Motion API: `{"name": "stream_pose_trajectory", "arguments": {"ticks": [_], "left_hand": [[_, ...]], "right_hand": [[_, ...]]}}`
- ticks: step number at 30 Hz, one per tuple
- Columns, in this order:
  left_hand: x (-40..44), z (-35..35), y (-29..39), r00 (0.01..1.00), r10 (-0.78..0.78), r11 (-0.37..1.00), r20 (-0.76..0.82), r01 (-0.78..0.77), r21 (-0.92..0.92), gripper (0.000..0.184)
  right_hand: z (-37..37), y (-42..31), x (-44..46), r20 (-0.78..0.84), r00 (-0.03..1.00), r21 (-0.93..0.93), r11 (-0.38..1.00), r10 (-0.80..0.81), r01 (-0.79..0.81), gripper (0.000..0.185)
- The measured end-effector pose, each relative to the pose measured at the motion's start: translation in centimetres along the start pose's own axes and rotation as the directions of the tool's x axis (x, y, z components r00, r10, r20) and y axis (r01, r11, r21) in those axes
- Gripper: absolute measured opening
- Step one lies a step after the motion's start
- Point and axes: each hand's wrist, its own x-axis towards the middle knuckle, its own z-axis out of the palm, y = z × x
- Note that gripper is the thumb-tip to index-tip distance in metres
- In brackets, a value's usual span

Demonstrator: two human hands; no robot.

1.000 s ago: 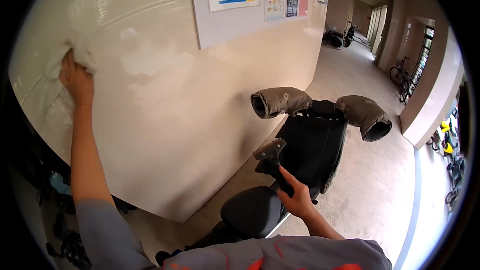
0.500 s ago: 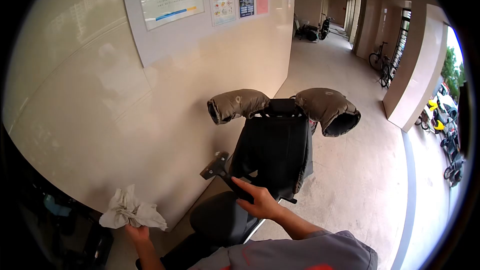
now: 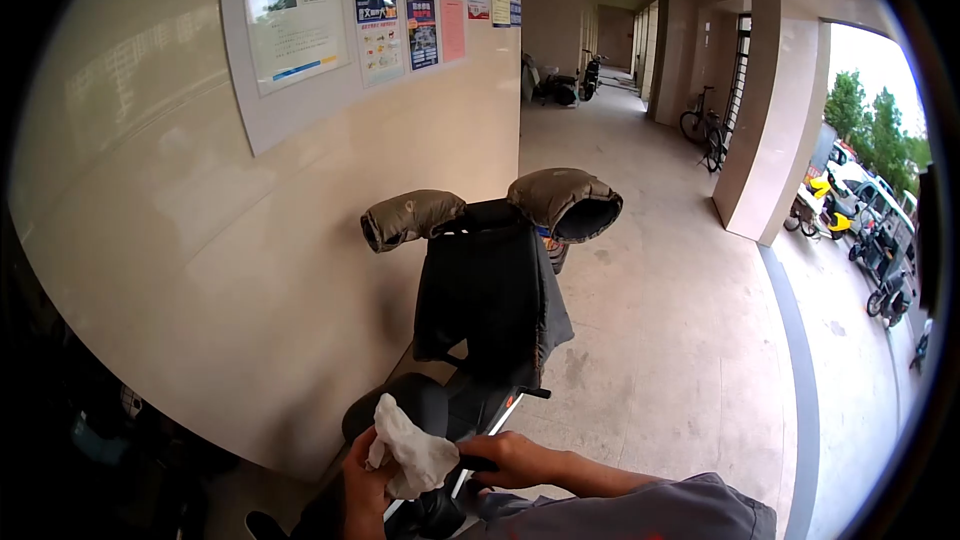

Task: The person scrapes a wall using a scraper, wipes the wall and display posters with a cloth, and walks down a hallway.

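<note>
Though crumpled, white cloth (image 3: 412, 452) in left hand (image 3: 364, 472).

A glossy cream wall (image 3: 230, 240) bears 1 notice board (image 3: 300, 112); pale, seemingly tiled floor (image 3: 660, 310) runs into a far corridor (image 3: 618, 45).

the left hand (image 3: 365, 472) has brought the white rag (image 3: 414, 450) from the wall (image 3: 250, 280) down beside the right hand (image 3: 508, 460), whose scraper (image 3: 479, 463), earlier plainly visible, now has its head hidden.
</note>
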Motion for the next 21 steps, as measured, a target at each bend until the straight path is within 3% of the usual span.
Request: {"name": "stream_pose_trajectory", "arguments": {"ticks": [2,3,5,7,9,10,14,16,18,20,21], "left_hand": [[-0.7,1.5,-0.5,0.999,0.024,1.0,0.042,-0.023,-0.005,0.059],[-0.9,2.8,-0.3,0.998,0.025,0.998,0.062,-0.028,0.052,0.058],[-0.7,5.1,-0.7,0.994,0.059,0.982,0.097,-0.075,0.172,0.052],[-0.4,7.8,-1.3,0.997,0.064,0.984,0.054,-0.072,0.163,0.05],[0.5,11.2,-1.9,0.995,0.088,0.992,0.053,-0.093,0.089,0.043],[1.1,12.8,-2.8,0.995,0.085,0.991,0.056,-0.09,0.094,0.043],[3.9,22.6,-8.0,0.972,0.083,0.937,0.22,-0.151,0.314,0.04],[5.8,28.7,-12.5,0.97,0.107,0.975,0.217,-0.145,0.169,0.038],[8.5,34.2,-16.4,0.994,-0.029,0.991,0.104,0.042,-0.129,0.04],[11.1,38.4,-19.2,0.973,-0.02,0.951,0.23,0.09,-0.297,0.043],[11.7,40.9,-20.1,0.949,-0.041,0.904,0.314,0.169,-0.393,0.047]], "right_hand": [[-1.8,-0.8,-2.0,-0.02,0.997,-0.064,0.995,-0.071,0.07,0.047],[-2.8,-0.9,-3.1,0.009,0.999,-0.051,0.998,-0.032,0.032,0.048],[-4.5,-0.4,-5.0,-0.058,0.992,-0.104,0.989,-0.111,0.104,0.05],[-6.2,-0.1,-7.3,-0.079,0.989,-0.102,0.988,-0.125,0.117,0.051],[-7.9,0.8,-10.1,0.001,0.996,-0.282,0.955,-0.094,0.09,0.053],[-9.0,1.4,-11.4,-0.005,0.996,-0.278,0.956,-0.093,0.088,0.053],[-15.2,4.7,-18.4,-0.113,0.99,-0.299,0.948,0.081,-0.112,0.054],[-19.6,7.4,-22.4,-0.199,0.969,-0.273,0.941,0.149,-0.2,0.054],[-24.3,8.2,-27.0,-0.349,0.894,-0.295,0.873,0.28,-0.388,0.053],[-28.6,10.0,-31.8,-0.574,0.776,-0.207,0.871,0.26,-0.445,0.051],[-30.7,11.0,-33.7,-0.599,0.757,-0.218,0.857,0.261,-0.467,0.051]]}}
